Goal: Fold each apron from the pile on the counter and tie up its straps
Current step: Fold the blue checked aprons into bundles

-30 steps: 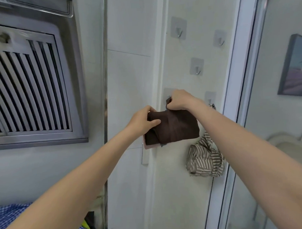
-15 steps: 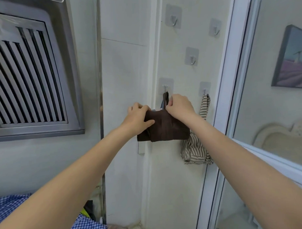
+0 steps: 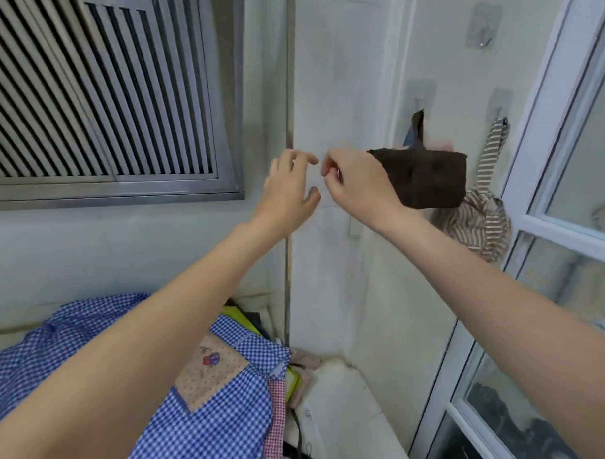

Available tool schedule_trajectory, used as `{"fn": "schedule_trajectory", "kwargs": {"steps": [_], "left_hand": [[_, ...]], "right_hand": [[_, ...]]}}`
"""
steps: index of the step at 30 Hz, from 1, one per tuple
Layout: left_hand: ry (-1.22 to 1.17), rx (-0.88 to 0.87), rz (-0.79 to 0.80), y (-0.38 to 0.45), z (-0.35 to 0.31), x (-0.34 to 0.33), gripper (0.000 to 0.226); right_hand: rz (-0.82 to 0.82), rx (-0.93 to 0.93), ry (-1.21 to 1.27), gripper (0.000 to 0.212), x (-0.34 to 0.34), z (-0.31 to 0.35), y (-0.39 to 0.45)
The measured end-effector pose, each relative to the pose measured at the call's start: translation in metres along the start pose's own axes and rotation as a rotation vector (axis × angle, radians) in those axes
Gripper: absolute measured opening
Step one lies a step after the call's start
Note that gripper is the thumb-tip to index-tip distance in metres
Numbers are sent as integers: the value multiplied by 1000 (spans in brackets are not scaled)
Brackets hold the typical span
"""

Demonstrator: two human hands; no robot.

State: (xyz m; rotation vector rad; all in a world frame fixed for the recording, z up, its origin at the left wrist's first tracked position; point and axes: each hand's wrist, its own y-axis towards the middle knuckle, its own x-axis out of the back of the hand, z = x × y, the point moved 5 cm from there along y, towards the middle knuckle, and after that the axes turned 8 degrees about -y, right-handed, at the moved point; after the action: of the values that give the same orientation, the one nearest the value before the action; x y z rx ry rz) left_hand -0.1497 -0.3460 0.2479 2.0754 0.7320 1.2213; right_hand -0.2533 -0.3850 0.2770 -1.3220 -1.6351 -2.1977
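Note:
A folded dark brown apron hangs by its strap from a wall hook. Both my hands are off it and to its left. My left hand has its fingers spread and holds nothing. My right hand is just left of the brown bundle, fingers loosely curled, nothing in it; its back overlaps the bundle's left edge. A folded brown-and-white striped apron hangs from the hook to the right. Below, a blue checked apron lies on the pile on the counter.
A metal louvred range hood fills the upper left. Another wall hook sits free higher up. A white-framed glass door stands at the right. Under the checked apron lie other fabrics, among them a red checked piece and something green.
Both hands let go of the brown apron and drew back to the left; it now hangs alone on its hook. The view has tilted down, showing the pile on the counter.

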Motion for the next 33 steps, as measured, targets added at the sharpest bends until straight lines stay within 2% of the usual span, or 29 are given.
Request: {"fn": "schedule_trajectory", "kwargs": {"steps": [2, 5, 8, 10, 11, 14, 18, 20, 21, 23, 25, 27, 29, 31, 33], "left_hand": [[-9, 51, 67, -30, 33, 16, 39], [-13, 244, 221, -105, 104, 52, 38], [77, 424, 406, -197, 180, 92, 40], [112, 494, 507, -243, 211, 108, 41], [138, 550, 557, -283, 235, 134, 42], [155, 661, 720, -348, 265, 152, 40], [147, 776, 1076, -450, 296, 167, 46], [159, 792, 1169, -487, 301, 169, 50], [161, 813, 1180, -506, 303, 171, 52], [172, 813, 1173, -527, 309, 173, 52], [177, 823, 1147, -535, 315, 178, 52], [207, 795, 1135, -532, 318, 186, 54], [267, 775, 1107, -524, 322, 194, 52], [286, 779, 995, -505, 327, 206, 41], [285, 781, 776, -470, 330, 222, 20]], "right_hand": [[177, 70, 16, 18, -41, 39, -15], [498, 141, 78, 19, -116, 114, -46], [802, 158, 108, 20, -187, 188, -88], [970, 151, 80, 17, -222, 212, -118], [1061, 169, 100, 15, -249, 250, -138], [1291, 155, 174, 19, -281, 286, -185], [1591, 185, 266, 37, -309, 355, -256], [1628, 294, 191, 49, -319, 377, -282], [1658, 373, 118, 48, -322, 387, -299], [1616, 482, -38, 28, -327, 400, -316], [1564, 500, -110, 32, -331, 406, -319], [1531, 345, -30, 31, -328, 403, -296], [1476, 109, 174, 26, -321, 387, -253], [1392, -71, 370, 28, -298, 371, -199], [1322, -208, 505, 29, -273, 354, -152]]}}
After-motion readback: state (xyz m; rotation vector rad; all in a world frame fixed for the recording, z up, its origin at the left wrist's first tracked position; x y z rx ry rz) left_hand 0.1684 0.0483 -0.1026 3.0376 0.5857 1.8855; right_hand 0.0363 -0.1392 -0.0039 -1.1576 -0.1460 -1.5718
